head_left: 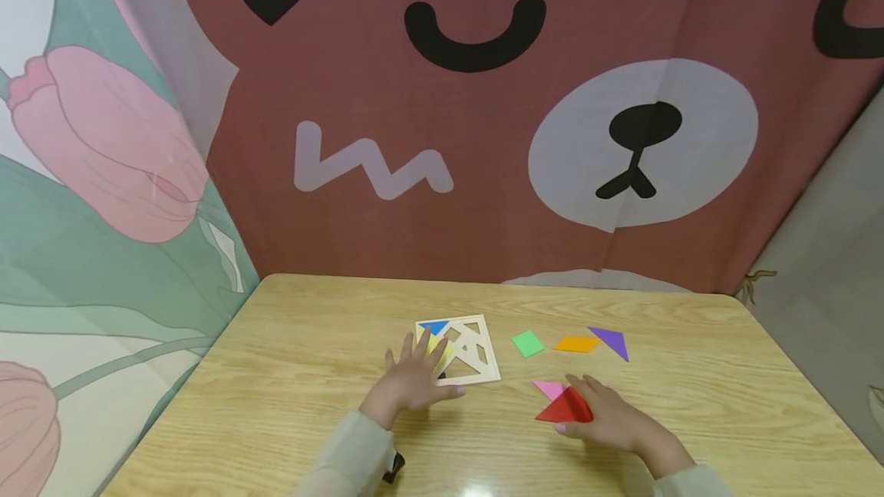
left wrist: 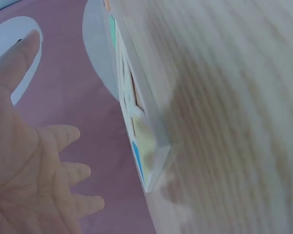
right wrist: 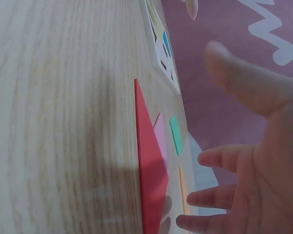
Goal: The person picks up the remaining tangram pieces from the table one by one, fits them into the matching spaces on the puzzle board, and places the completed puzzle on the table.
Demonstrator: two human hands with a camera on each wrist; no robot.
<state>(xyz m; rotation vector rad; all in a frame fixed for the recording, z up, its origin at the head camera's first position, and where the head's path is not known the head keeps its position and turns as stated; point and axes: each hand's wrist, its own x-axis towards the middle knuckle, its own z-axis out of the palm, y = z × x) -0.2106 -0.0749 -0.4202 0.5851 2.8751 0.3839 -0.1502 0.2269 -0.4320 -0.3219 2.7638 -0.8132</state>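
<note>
My left hand (head_left: pixel 412 382), fingers spread, hovers over the near left side of a white tangram frame (head_left: pixel 493 363). In that frame lie a blue triangle (head_left: pixel 433 327) and a yellow piece (left wrist: pixel 145 141), partly covered by the hand in the head view. My right hand (head_left: pixel 608 411) is above a red triangle (head_left: pixel 565 408); the right wrist view shows its fingers (right wrist: pixel 219 158) spread and apart from the red triangle (right wrist: pixel 149 165). Just behind the red triangle lies a pink triangle (head_left: pixel 549 389), partly hidden.
Behind the right hand lie a green square (head_left: pixel 528 343), an orange parallelogram (head_left: pixel 576 343) and a purple triangle (head_left: pixel 613 341). They rest on a wood-grain table (head_left: pixel 311 328). A cloth (head_left: pixel 483 228) with a printed bear hangs along the table's far edge.
</note>
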